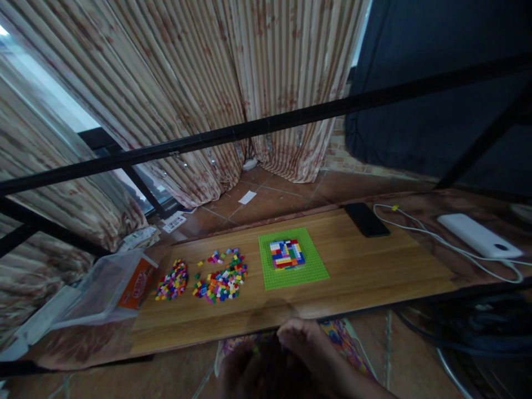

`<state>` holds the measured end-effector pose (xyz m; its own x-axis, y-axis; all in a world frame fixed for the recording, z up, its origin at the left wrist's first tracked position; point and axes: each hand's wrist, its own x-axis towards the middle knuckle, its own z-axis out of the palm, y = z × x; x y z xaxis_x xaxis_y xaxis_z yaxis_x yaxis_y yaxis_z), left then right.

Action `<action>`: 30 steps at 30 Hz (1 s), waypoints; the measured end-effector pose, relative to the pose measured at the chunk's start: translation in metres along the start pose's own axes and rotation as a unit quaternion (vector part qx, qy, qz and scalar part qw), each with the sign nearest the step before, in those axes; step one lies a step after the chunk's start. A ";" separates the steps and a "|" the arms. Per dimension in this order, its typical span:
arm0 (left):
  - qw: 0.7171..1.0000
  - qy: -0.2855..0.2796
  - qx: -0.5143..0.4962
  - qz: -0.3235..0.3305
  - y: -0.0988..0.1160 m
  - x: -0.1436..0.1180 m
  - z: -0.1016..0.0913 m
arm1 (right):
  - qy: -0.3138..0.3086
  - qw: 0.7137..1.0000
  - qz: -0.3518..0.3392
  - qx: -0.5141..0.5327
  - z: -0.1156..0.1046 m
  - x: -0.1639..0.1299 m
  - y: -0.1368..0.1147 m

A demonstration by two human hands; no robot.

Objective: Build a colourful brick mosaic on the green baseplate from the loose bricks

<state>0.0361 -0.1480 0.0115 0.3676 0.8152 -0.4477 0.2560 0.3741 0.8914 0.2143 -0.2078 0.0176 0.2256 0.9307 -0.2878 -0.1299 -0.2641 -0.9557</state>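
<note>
At the bottom edge, just off the near side of the board, my right hand [303, 339] is closed, its fingers curled inward; whatever it may hold is hidden. My left hand [239, 368] is beside it on the left, dark and blurred, so its fingers cannot be made out. A small green spot shows by the left hand, too unclear to name. Beyond both hands lies a green baseplate [272, 280], bearing a roughly square block of multicoloured toy bricks [287, 255]. Loose toy bricks [224, 282] are spread left of the baseplate, with another pile [172, 280] further left.
The wooden board [357, 282] carries a black phone [367, 219] at its far right. A white power bank [477, 235] with a white cable [432, 238] lies beyond. At left sits a clear plastic box [97, 293] with an orange label. A dark rail [249, 130] crosses behind.
</note>
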 end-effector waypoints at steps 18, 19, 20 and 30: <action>0.759 0.236 0.585 0.159 0.093 0.138 -0.080 | 0.172 0.960 -0.169 -0.143 -0.095 0.087 -0.045; 0.750 0.236 0.598 0.153 0.096 0.142 -0.078 | 0.174 0.951 -0.184 -0.180 -0.097 0.092 -0.048; 0.742 0.235 0.610 0.149 0.098 0.146 -0.076 | 0.177 0.939 -0.197 -0.218 -0.099 0.096 -0.051; 0.702 0.156 0.679 0.145 0.107 0.171 -0.074 | 0.166 0.883 -0.184 -0.399 -0.094 0.137 -0.060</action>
<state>0.0597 0.0642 0.0354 0.4215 0.9062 -0.0352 0.9052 -0.4227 -0.0429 0.3435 -0.0885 0.0298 0.3986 0.9000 0.1763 0.7034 -0.1767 -0.6885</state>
